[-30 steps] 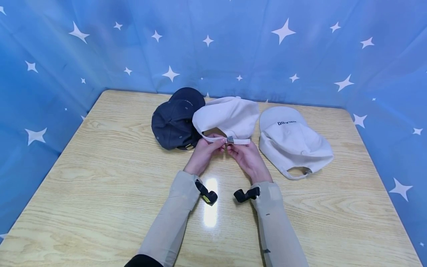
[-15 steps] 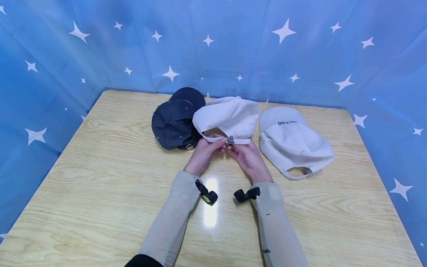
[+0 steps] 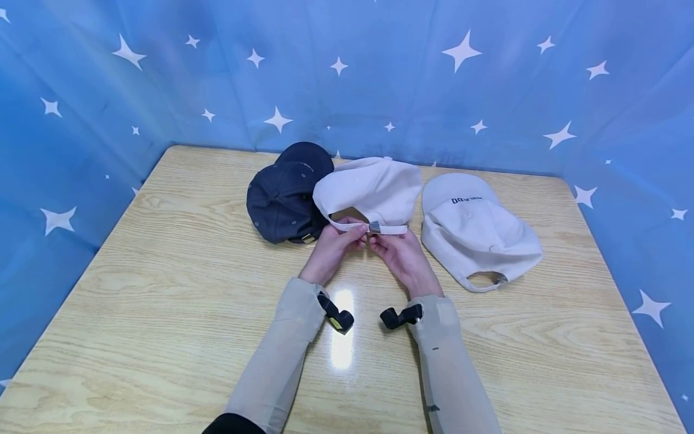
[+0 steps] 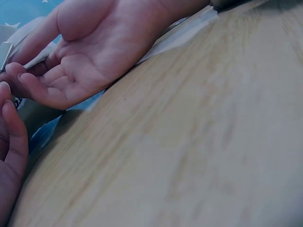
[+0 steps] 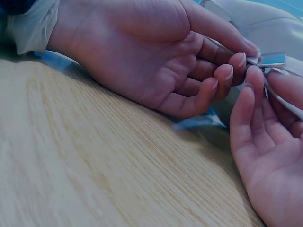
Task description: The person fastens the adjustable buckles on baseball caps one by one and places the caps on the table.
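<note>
A white baseball cap (image 3: 374,187) sits at the middle back of the table, its rear opening toward me. My left hand (image 3: 331,247) pinches the back strap left of the metal buckle (image 3: 374,227), thumb on top. On the buckle's other side, my right hand (image 3: 401,253) holds the strap from below; its free end (image 3: 393,230) sticks out to the right. In the right wrist view the left hand (image 5: 137,56) has its thumb right at the buckle (image 5: 273,59). The left wrist view shows the right hand (image 4: 94,52) with fingers curled in toward the strap.
A dark navy cap (image 3: 279,202) lies against the white cap's left side. Another white cap (image 3: 482,232), with dark lettering on its front, lies to the right. The wooden table (image 3: 162,289) ends at a blue curtain (image 3: 303,78) with white stars.
</note>
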The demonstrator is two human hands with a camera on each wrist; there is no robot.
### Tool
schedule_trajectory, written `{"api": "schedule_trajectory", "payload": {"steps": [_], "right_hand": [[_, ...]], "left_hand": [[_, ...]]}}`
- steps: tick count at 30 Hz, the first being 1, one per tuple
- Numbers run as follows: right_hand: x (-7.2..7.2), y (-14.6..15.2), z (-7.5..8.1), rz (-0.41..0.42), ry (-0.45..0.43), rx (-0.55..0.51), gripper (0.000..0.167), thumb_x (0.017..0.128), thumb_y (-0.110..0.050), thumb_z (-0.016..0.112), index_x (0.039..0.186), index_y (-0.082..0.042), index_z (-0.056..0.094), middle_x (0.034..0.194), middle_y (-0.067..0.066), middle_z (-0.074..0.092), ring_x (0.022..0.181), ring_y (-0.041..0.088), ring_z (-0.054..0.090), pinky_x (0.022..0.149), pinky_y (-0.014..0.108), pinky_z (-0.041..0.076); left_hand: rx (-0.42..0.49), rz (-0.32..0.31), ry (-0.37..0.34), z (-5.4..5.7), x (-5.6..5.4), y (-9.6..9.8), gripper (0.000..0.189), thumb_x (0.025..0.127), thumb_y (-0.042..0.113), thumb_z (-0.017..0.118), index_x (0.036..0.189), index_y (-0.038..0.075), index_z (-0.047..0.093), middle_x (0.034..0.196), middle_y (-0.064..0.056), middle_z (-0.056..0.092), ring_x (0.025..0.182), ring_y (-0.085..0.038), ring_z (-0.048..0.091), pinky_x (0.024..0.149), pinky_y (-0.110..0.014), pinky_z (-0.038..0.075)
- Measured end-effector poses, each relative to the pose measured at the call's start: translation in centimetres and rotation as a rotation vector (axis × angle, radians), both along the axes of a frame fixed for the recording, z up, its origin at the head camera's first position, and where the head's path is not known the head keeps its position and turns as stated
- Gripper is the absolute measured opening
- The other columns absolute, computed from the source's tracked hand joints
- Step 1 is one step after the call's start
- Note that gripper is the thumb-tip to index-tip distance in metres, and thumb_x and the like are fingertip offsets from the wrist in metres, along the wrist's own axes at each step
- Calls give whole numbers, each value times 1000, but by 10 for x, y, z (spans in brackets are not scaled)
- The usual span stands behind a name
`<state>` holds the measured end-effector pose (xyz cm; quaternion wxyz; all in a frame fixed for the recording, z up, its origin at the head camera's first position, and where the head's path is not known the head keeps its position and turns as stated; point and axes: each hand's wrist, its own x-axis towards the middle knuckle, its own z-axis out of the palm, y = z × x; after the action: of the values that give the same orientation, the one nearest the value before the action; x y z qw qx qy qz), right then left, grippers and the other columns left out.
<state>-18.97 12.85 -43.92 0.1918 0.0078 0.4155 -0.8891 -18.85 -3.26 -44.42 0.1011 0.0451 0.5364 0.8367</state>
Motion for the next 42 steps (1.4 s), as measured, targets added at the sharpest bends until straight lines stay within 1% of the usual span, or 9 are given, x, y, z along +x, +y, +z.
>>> {"api": "schedule_trajectory", "payload": {"steps": [9,17,27,32,38,42], "right_hand": [[0,0,0,2,3,5,21,87,2,54,106,2,46,94,10,57,78,17,57,75,26,48],[1,0,1,9,8,7,22,86,-1,56,106,1,47,95,10,57,80,17,57,75,26,48],[-1,0,-1,15,15,6,22,86,0,55,106,0,47,95,10,56,80,18,56,75,27,48],[-1,-1,0,13,11,17,19,86,1,54,105,0,48,94,10,56,79,18,57,75,27,48],[-2,-1,0,6,13,25,18,87,3,51,105,1,47,94,10,56,79,17,57,75,26,48],[-1,-1,0,5,11,30,18,88,3,50,105,1,47,94,11,56,79,18,57,75,26,48]], "left_hand": [[6,-1,4,1,1,-1,17,84,16,63,92,2,58,85,-8,57,71,-14,55,63,-23,47],[-3,-4,7,1,0,0,18,84,17,63,93,2,58,85,-7,57,71,-14,56,65,-25,47],[-17,2,3,-1,-1,0,19,83,18,64,93,2,59,84,-8,58,71,-15,56,65,-27,47],[-13,2,-1,0,-1,-1,19,84,18,63,93,2,59,83,-8,57,71,-14,56,65,-26,47],[-10,-2,-9,1,-1,-1,21,83,19,64,94,2,58,85,-8,58,72,-15,56,67,-29,48],[-6,-7,-16,0,-2,-2,20,83,18,64,93,2,59,85,-8,58,72,-15,56,68,-29,48]]}}
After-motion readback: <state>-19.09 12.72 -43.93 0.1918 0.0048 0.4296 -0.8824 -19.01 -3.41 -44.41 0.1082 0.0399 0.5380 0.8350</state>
